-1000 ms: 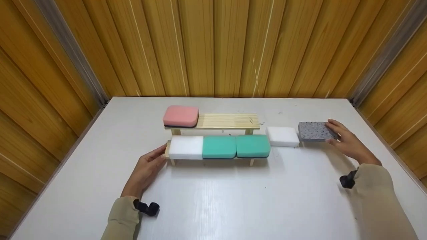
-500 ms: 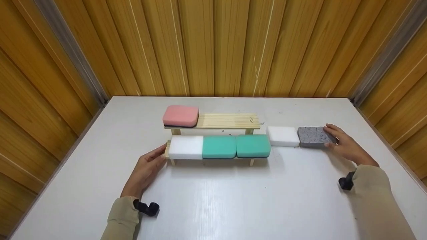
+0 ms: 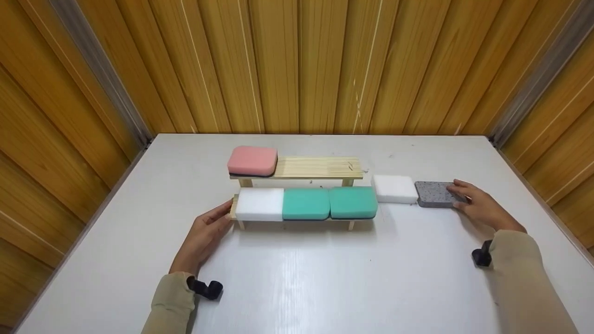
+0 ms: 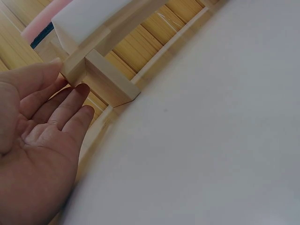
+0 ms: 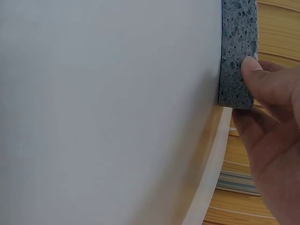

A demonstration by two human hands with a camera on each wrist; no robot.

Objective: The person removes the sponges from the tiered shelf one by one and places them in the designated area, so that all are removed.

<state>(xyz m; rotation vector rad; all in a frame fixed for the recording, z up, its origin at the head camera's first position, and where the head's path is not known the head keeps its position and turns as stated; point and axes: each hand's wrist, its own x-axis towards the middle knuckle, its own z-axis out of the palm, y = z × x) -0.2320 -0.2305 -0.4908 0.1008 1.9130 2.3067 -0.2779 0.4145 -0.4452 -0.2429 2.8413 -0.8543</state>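
Note:
My left hand (image 3: 203, 239) pinches the left end of the front wooden stand (image 3: 234, 207), thumb against one side and fingertips behind it. On that stand a white sponge (image 3: 260, 204) and two green sponges, a middle one (image 3: 306, 204) and a right one (image 3: 353, 202), sit side by side. My right hand (image 3: 480, 206) grips the right end of a grey speckled sponge (image 3: 436, 194). This grey sponge (image 5: 238, 51) lies flat at table level in the right wrist view, thumb on its near side. Just left of it, another white sponge (image 3: 394, 189) lies on the table.
Behind the front stand is a second wooden stand (image 3: 320, 167), with a pink sponge (image 3: 253, 161) on its left end. All rest on a white table (image 3: 325, 278). Wood-patterned walls (image 3: 297, 65) rise along the back and sides.
The right hand has lowered the grey sponge toward me, down to the table beside the white one. The left hand keeps its place at the stand's end.

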